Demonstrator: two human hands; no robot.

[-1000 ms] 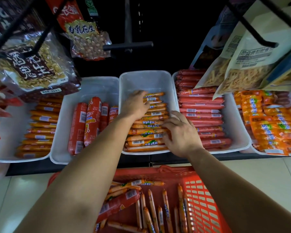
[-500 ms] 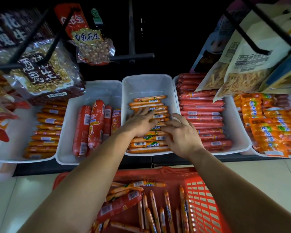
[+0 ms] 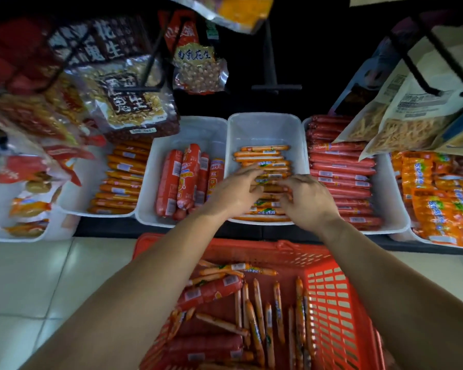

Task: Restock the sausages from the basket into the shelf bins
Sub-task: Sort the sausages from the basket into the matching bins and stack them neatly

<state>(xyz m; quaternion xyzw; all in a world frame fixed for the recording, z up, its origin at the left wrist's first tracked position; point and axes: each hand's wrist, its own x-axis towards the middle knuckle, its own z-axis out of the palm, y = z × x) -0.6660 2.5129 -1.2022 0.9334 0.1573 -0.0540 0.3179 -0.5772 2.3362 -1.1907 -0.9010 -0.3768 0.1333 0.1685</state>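
**Two hands on the thin sausages (image 3: 262, 156) in the middle bin (image 3: 262, 124)**

The left hand (image 3: 234, 194) lay over the stack with its fingers nearly straight and spread, pressing rather than gripping. The right hand (image 3: 309, 200) met it from the other side, fingers bent down onto the same rows. Blur hid whether they pinched a sausage or only nudged it. Both forearms reached forward over the red basket (image 3: 332, 303), wrists low near the bin's front rim, palms down.

These sausages looked light, slim and slick in their film casing. They seemed firm enough to stay straight, yet liable to roll and slide off one another. I judged them best taken as a small bundle gripped round the middle, all pointing one way, then laid crosswise to match the rows.

The rows filled the front part of the bin, and its back was bare. Many loose sausages (image 3: 278, 308) of the same kind lay jumbled in the basket beside a thick sausage (image 3: 209, 292), so the restocking seemed far from done. The left bin (image 3: 195, 132) held thick red sausages, and the right bin's red sausages (image 3: 340, 166) lay crosswise.
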